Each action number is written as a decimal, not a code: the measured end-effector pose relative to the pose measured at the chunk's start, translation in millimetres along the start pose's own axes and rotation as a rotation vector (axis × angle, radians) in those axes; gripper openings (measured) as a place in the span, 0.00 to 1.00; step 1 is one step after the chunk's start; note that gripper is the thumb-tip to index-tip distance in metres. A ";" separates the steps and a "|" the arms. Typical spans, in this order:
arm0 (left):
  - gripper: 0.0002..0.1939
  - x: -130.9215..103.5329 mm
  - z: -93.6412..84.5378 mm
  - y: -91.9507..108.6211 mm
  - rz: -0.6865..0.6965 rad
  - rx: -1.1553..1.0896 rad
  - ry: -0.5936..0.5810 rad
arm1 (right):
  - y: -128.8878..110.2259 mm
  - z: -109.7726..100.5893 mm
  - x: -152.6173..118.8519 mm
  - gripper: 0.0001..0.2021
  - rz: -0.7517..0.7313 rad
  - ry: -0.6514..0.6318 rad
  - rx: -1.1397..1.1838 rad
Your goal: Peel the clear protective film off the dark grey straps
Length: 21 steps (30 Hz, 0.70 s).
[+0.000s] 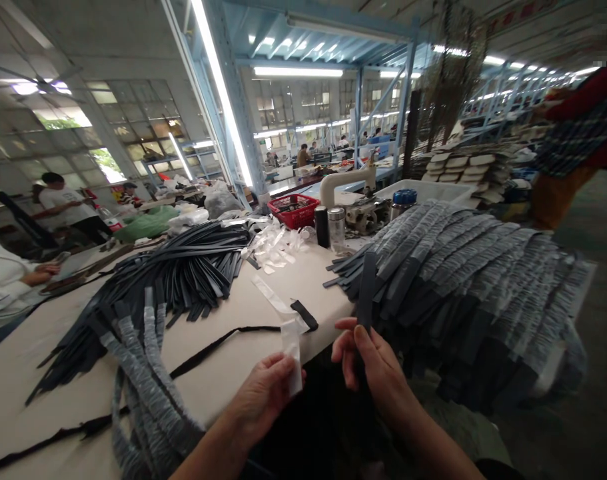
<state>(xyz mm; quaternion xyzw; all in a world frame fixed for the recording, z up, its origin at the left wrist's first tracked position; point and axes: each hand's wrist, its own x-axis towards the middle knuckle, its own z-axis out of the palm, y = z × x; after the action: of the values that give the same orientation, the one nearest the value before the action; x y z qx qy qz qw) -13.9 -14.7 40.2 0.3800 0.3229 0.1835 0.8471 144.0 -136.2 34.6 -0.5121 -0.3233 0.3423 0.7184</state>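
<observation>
My left hand (268, 390) pinches a white translucent plastic strip (291, 347) between thumb and fingers, over the front edge of the table. In my right hand (370, 353) a dark grey strap (366, 290) stands nearly upright, held under the thumb with its end pointing up. The two hands are apart. Another white strip (270, 295) lies on the table just beyond my left hand. Beside it is a short folded black piece (303, 315), joined to a black band that runs left across the tabletop.
Plastic-wrapped straps (483, 280) are heaped at right. Bare dark straps (183, 267) and wrapped ones (143, 360) lie at left on the table (243, 363). Behind are plastic scraps (273, 243), a red basket (294, 211), a glass jar (336, 230) and a sewing machine (348, 190). Other people stand left and right.
</observation>
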 end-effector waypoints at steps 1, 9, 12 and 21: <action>0.19 1.5 1.4 2.2 0.021 -0.024 0.034 | -1.5 -4.0 -5.0 0.26 0.017 -0.022 -0.024; 0.15 -1.2 10.5 -16.9 0.090 0.298 -0.183 | 20.9 -1.1 -11.5 0.31 0.246 -0.198 -0.221; 0.16 -0.9 9.3 -30.6 0.084 0.321 -0.185 | 28.5 9.7 2.3 0.22 0.211 -0.170 -0.242; 0.25 -27.2 -58.0 36.5 0.571 1.009 0.180 | 53.0 -11.7 5.9 0.20 0.223 -0.001 -0.435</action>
<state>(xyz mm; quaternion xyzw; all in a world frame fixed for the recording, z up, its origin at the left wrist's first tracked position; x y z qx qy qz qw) -75.8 24.1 49.9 0.7912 0.3259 0.2597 0.4476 148.3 -124.6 -18.6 -0.6871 -0.3308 0.3422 0.5490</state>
